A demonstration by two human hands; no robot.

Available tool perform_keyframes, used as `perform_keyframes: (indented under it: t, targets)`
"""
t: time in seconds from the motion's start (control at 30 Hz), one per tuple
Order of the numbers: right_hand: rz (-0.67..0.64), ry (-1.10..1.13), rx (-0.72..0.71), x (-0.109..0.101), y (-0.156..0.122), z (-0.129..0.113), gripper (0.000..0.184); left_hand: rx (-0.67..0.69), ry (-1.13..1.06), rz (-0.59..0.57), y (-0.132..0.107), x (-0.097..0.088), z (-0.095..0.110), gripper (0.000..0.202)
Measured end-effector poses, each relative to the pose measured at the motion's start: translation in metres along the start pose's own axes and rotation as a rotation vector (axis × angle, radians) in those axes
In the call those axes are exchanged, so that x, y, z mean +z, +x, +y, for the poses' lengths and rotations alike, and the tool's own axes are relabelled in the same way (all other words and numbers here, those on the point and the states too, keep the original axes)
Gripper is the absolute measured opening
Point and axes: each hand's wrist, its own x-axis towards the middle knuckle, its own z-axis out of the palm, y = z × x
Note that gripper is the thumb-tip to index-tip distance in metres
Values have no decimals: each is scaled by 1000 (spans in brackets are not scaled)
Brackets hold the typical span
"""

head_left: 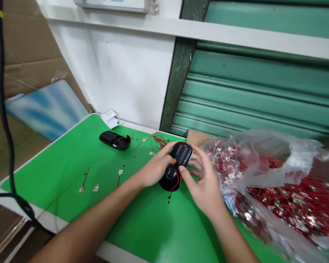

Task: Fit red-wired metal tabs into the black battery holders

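Between my hands, above the green table top (pixel 150 226), is a black plastic housing (pixel 168 178) with a battery compartment at its upper end and a rounded lower end. My left hand (pixel 159 165) grips its left side, the thumb lying on its middle. Fingers of my right hand (pixel 204 177) wrap round the right edge, and its thumb presses by a thin red wire (pixel 178 178). This wire curves over the rounded end and hangs past it to a small tip. A similar black housing (pixel 114 140), also with a red wire, lies farther back on the left.
Metal contact pieces, some with red wires (pixel 84 177), lie scattered on the table; a small pile (pixel 161 141) sits behind my hands. Clear plastic bags (pixel 263 157) full of red-wired contacts fill the right side. A black cable (pixel 5 124) hangs at left. Behind stands a green shutter (pixel 252 87).
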Motion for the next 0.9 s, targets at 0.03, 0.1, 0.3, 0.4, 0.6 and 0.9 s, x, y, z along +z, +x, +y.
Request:
perform_keyframes:
  t: [0.03,0.1,0.3,0.4,0.6,0.9]
  targets:
    - [7,-9,-8,1,-1,1,59,10,2,5,0,1,0,64]
    - [11,-30,-32,2,-2,4,59,31,5,12,0,2,2,64]
    - [48,-76,-65,4,-5,8,61,34,7,-24,-2,5,6,69]
    - [43,-132,-77,3,-7,6,62,46,17,-19,-3,5,0,70]
    - [-31,-416,-219,-7,-3,6,64,70,-78,-1,-1,6,-12,72]
    - [-10,-491,-299,-6,-3,12,71,35,-52,0,-6,9,-6,72]
